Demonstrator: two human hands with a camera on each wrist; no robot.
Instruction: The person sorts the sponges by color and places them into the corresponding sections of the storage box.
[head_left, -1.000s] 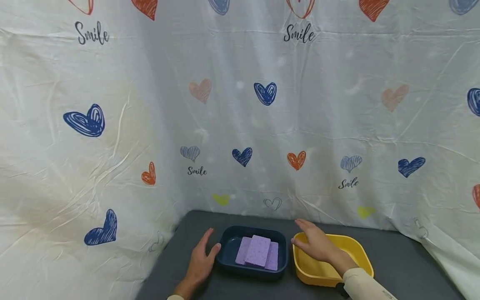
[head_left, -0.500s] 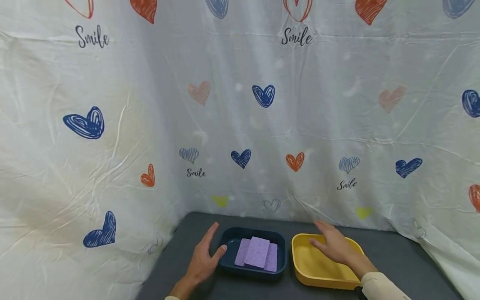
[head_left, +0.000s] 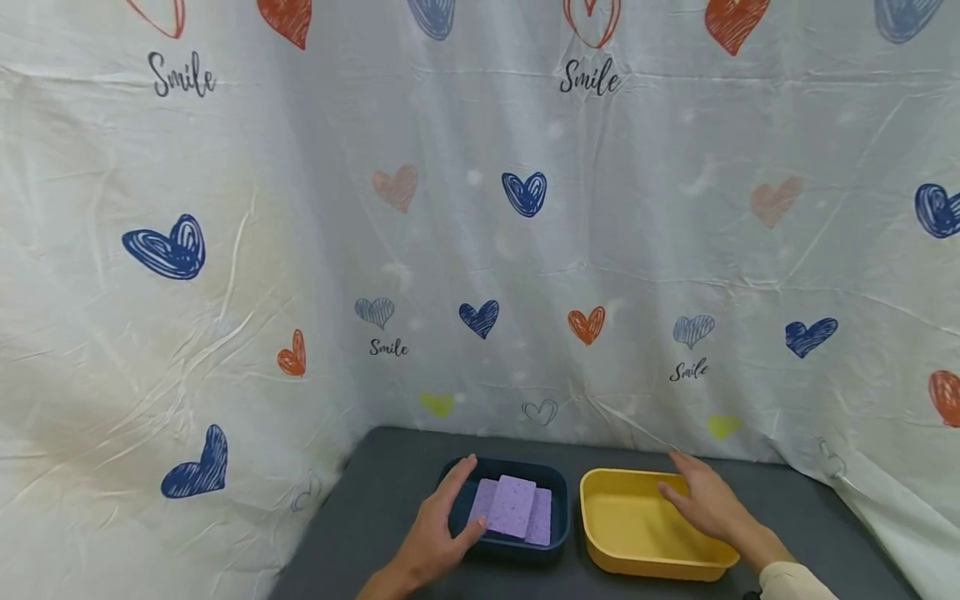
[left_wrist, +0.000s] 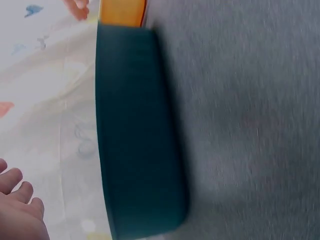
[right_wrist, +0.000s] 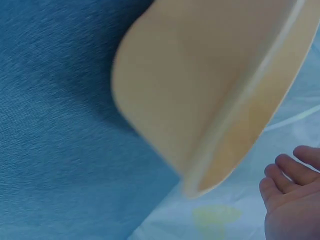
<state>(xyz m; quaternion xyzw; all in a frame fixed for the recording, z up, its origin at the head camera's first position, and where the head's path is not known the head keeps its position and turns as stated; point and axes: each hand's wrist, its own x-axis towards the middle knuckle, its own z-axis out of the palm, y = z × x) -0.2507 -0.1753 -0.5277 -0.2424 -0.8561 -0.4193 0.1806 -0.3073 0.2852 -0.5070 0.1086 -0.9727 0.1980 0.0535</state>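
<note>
Several purple sponges [head_left: 513, 505] lie stacked in a dark blue tray [head_left: 557, 533], the top one overlapping those beneath. Over the tray's left side is my left hand [head_left: 433, 533], thumb and fingers spread, holding nothing; the thumb tip appears close to the left sponge, though contact cannot be told. A yellow tray [head_left: 622, 533] stands to the right, with no object visible in it. My right hand [head_left: 708, 504] hovers above its right end, fingers extended and nothing held. In the right wrist view, the fingers [right_wrist: 290, 175] are apart from the yellow rim.
Both trays stand side by side on a dark grey table [head_left: 360, 508], a narrow gap between them. Behind and around the table hangs a white curtain [head_left: 637, 217] printed with hearts and words.
My left hand has moved right, from beside the blue tray to over its left part. My right hand has shifted right across the yellow tray. The sponges stay put.
</note>
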